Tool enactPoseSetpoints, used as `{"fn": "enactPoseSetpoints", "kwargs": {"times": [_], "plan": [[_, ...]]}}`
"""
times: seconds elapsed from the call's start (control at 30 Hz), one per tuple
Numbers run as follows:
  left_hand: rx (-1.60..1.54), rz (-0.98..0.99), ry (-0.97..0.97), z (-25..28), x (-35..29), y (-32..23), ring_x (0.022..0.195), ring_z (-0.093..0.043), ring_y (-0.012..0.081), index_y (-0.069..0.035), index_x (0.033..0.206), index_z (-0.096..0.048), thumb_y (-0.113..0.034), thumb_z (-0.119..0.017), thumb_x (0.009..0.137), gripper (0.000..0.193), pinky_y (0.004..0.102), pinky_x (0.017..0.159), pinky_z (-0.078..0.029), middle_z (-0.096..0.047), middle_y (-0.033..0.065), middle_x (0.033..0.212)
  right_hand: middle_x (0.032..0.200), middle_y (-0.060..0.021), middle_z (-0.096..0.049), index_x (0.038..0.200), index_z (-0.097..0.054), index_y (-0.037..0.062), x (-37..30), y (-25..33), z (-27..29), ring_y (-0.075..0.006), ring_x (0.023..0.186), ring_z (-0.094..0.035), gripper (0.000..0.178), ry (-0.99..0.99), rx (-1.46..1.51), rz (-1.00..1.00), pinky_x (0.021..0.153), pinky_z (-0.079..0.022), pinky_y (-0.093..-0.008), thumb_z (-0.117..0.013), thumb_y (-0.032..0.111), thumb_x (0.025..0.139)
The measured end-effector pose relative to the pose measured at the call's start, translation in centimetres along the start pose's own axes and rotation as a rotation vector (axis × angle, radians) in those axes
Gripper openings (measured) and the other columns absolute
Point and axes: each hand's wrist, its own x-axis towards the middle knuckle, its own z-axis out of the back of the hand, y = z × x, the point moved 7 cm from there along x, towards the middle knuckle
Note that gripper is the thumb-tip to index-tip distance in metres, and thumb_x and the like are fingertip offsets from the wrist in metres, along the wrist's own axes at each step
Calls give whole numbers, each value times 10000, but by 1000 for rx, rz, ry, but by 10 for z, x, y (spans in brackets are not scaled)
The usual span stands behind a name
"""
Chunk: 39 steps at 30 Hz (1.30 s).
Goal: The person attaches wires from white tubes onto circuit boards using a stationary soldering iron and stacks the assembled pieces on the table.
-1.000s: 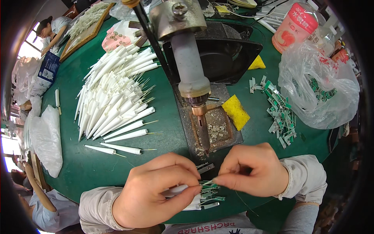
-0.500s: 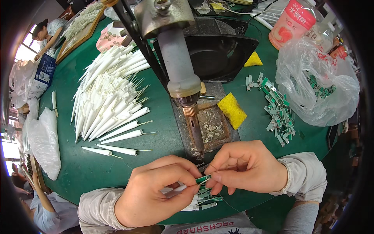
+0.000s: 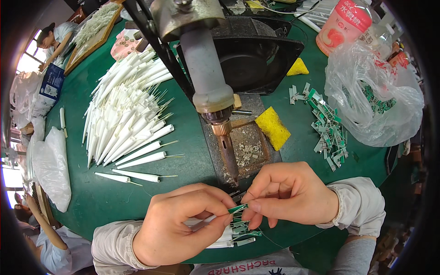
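Between both hands, near the table's front edge, is a small green circuit board (image 3: 237, 209). My left hand (image 3: 185, 224) pinches its left end; a white cone-shaped piece shows partly behind those fingers. At the board's other end, my right hand (image 3: 286, 195) is closed with thumb and forefinger pressed together. Below them lie several white cones with green boards (image 3: 240, 228) at their ends, partly hidden by my left hand. Just beyond my hands, the tip of a clamped soldering iron (image 3: 228, 151) points down over a grimy tray (image 3: 268, 158).
A large heap of white cones with wire ends (image 3: 123, 114) covers the table's left. To the right are a yellow sponge (image 3: 273, 129), loose green boards (image 3: 327, 133) and a plastic bag (image 3: 376, 101). A black fan housing (image 3: 250, 59) stands behind the iron. Other people sit at far left.
The board between my fingers has tilted slightly and risen a little. Both hands stay in nearly the same place, and the whole view has shifted slightly.
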Motion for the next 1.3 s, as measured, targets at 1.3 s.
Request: {"fn": "enactPoseSetpoints", "kwargs": {"times": [1.3], "plan": [[-247, -34, -151, 16, 10, 1, 795, -641, 134, 66, 832, -620, 105, -643, 816, 49, 236, 698, -522, -631, 171, 989, 697, 21, -589, 886, -507, 14, -2, 24, 5, 4, 596, -539, 152, -277, -299, 392, 496, -375, -159, -649, -29, 850]]}}
